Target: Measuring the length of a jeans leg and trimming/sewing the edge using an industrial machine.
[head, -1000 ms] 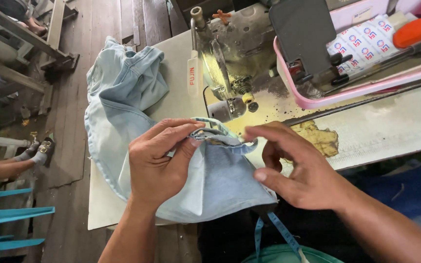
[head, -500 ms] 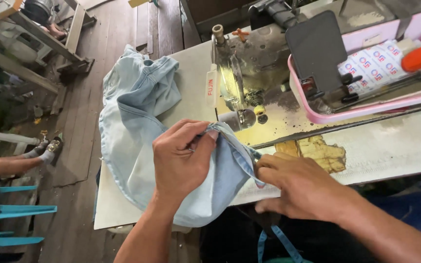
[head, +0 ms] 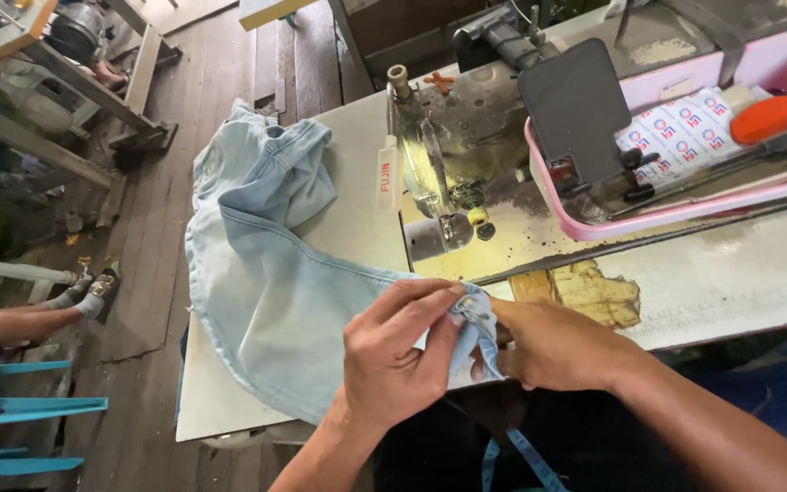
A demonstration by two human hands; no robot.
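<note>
Left hand point(head: 393, 360) and right hand point(head: 548, 344) pinch the denim garment point(head: 275, 292).

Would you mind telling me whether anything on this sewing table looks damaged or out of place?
Yes: the table top is damaged. Just right of the sewing machine, near the right hand, a patch of the pale surface has peeled away, baring rough yellow-brown material with ragged edges.

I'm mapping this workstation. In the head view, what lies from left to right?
Turquoise chair → denim garment → left hand → right hand → pink tray.
</note>
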